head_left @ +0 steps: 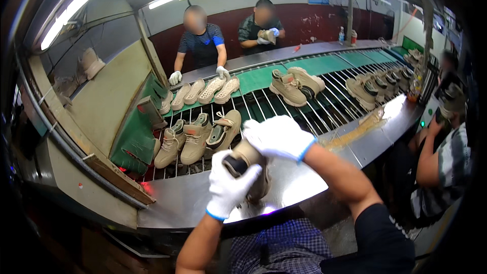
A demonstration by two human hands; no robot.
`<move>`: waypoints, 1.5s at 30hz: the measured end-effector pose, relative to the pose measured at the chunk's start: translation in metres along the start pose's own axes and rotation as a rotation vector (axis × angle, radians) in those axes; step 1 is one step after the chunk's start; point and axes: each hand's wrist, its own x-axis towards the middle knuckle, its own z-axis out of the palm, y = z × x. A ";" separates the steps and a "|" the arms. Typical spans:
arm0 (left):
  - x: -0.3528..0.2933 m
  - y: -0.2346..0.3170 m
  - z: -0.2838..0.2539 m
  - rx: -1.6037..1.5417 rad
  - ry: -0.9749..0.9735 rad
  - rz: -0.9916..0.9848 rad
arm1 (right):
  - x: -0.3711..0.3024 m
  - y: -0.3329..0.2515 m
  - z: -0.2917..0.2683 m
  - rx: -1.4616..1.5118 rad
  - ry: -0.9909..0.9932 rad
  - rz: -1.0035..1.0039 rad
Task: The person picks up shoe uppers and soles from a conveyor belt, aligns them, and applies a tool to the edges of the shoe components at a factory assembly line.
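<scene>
Above the metal edge of the bench, a tan shoe with a dark collar [259,185] is held between my two white-gloved hands. My left hand [224,186] wraps around it beside the dark opening, thumb on the near side. Across its upper end lies my right hand [278,137], slightly smeared by motion, its fingers closed against the shoe and partly hidden. Just beyond, on the metal rods, stand a tan lace-up shoe [170,144], a second one [196,139] and a third, tilted one with its tongue raised [224,130].
Several pale soles [210,91] lie across the rod conveyor. A pair of shoes [290,87] sits mid-conveyor, with more shoes [366,91] at right. Two gloved co-workers stand opposite; another person [439,157] is close on my right. A green flap [133,134] borders the left end.
</scene>
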 end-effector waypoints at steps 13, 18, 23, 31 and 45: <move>-0.053 -0.088 -0.136 0.049 0.157 -0.411 | -0.203 0.147 0.165 -0.043 -0.212 0.705; -0.130 -0.084 -0.134 0.471 -0.172 -0.612 | -0.228 0.202 0.213 -0.186 -0.014 0.635; -0.157 -0.072 -0.099 0.706 -0.038 -0.262 | -0.114 0.088 0.145 1.294 0.085 0.897; -0.057 -0.079 -0.084 0.680 -0.348 0.016 | -0.044 -0.067 0.096 0.349 -0.148 -0.041; -0.041 -0.074 -0.078 0.725 -0.654 -0.163 | -0.075 -0.028 0.144 0.720 -0.298 0.385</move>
